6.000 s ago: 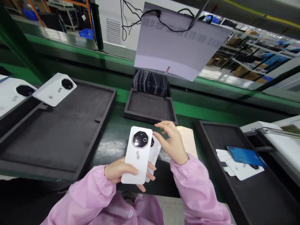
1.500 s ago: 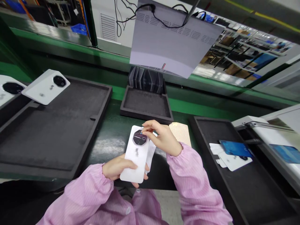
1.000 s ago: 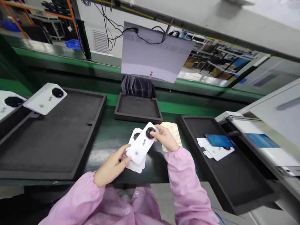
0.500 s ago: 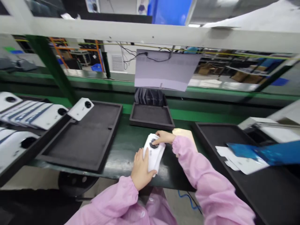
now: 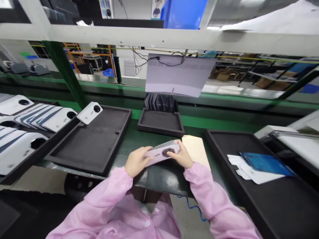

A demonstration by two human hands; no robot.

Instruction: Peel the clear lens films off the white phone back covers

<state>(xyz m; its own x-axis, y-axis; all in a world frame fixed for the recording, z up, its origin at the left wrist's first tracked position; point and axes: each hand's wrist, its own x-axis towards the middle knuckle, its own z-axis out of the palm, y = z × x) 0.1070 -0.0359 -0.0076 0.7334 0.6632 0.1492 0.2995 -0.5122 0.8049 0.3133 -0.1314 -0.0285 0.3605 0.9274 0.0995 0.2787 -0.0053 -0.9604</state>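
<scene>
A white phone back cover with a dark round camera area is held level between both hands, above the dark green bench. It is tilted, and along its upper side runs a greyish edge; whether that is a second cover I cannot tell. My left hand grips its left end, with fingers over the top and thumb below. At the right end, by the camera area, my right hand is closed with its thumb on the front. Just right of this hand lies a cream dotted sheet on the bench.
Similar white covers stand in rows in a black tray at left. One cover rests on the corner of another black tray. A small tray holds dark sheets behind. At right, a tray carries white pieces and blue film.
The white cover has turned from nearly upright to lying sideways and tilted. My left hand has moved left and up to its end. The blue film at right now lies flat on the white pieces.
</scene>
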